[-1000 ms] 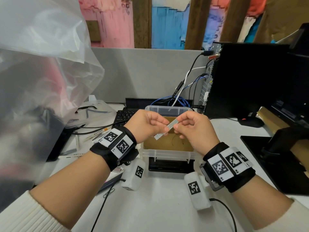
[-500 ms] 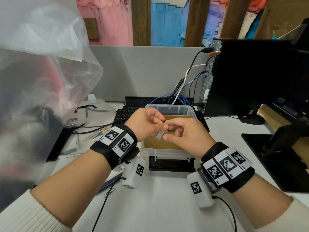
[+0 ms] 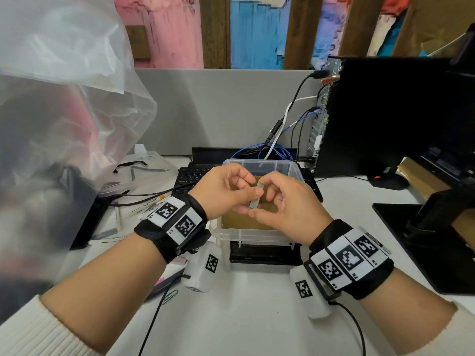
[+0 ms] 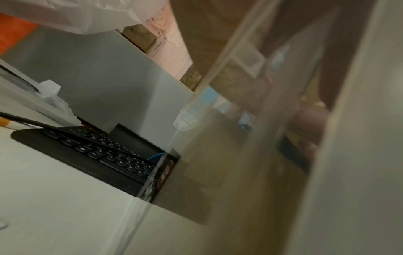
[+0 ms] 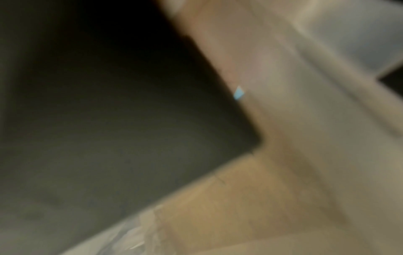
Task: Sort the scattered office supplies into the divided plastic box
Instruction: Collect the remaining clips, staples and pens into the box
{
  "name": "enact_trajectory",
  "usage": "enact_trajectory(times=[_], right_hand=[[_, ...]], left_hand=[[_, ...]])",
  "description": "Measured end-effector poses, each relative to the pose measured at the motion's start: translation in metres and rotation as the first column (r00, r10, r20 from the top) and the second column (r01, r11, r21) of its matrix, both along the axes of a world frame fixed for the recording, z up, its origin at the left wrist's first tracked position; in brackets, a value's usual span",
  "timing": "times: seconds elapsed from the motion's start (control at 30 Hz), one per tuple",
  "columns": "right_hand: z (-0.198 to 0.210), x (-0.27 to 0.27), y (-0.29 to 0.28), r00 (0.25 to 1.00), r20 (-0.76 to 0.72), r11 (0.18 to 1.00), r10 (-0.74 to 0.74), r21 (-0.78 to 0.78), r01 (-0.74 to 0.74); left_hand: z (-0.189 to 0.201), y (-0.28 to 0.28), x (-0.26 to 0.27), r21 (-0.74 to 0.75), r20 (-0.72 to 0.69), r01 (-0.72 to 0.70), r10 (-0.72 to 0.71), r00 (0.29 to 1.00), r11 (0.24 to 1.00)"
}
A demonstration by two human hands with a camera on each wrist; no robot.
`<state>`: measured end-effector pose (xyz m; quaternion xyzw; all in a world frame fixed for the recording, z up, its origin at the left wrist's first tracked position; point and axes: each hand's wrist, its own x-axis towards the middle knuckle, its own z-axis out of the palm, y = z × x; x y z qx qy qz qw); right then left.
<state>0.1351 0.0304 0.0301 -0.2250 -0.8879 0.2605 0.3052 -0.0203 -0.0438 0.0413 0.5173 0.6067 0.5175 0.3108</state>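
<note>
A short silver staple strip [image 3: 257, 196] stands nearly upright in the air above the clear plastic box [image 3: 246, 236]. Both hands hold it. My left hand [image 3: 247, 199] pinches its left side with the thumb on top. My right hand [image 3: 265, 199] pinches it from the right, the thumb under its lower end. Brown cardboard lines the inside of the box; my hands cover most of the interior. The left wrist view shows the box's clear wall [image 4: 218, 155] close up, with no fingers in sight. The right wrist view is blurred.
A black keyboard [image 3: 190, 176] lies behind the box at left, under a large clear plastic bag [image 3: 64, 111]. A black computer tower [image 3: 385, 116] and a monitor base [image 3: 424, 240] fill the right. A paper clip [image 3: 171, 295] lies at near left, beside cables.
The strip has turned from slanting to nearly upright. My right hand has shifted its pinch towards the strip's lower end, and both hands sit a little lower over the box.
</note>
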Motion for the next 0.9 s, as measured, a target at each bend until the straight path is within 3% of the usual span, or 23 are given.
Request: enact_trajectory(times=[0.2,0.3,0.57,0.73,0.9], right_hand=[[0.001,0.000,-0.002,0.999,0.037,1.000,-0.021,0.009,0.021],[0.003,0.001,-0.004,0.999,0.024,0.999,0.044,-0.007,-0.044],[0.031,0.006,0.000,0.957,0.240,0.986,0.165,-0.028,-0.163],[0.052,0.003,0.014,0.834,0.492,0.968,0.249,-0.148,-0.201],[0.049,-0.022,0.017,0.624,0.700,0.938,0.347,-0.270,-0.218]], left_hand=[[-0.001,-0.001,0.000,-0.021,-0.027,0.001,-0.002,1.000,1.000],[0.000,0.000,0.000,-0.019,-0.029,-0.016,0.016,0.999,1.000],[0.002,-0.011,-0.006,0.033,-0.148,0.076,-0.070,0.986,0.997],[0.004,-0.012,-0.038,0.159,-0.242,-0.042,0.080,0.967,0.986],[-0.014,0.000,-0.066,0.149,-0.507,-0.087,0.152,0.849,0.985]])
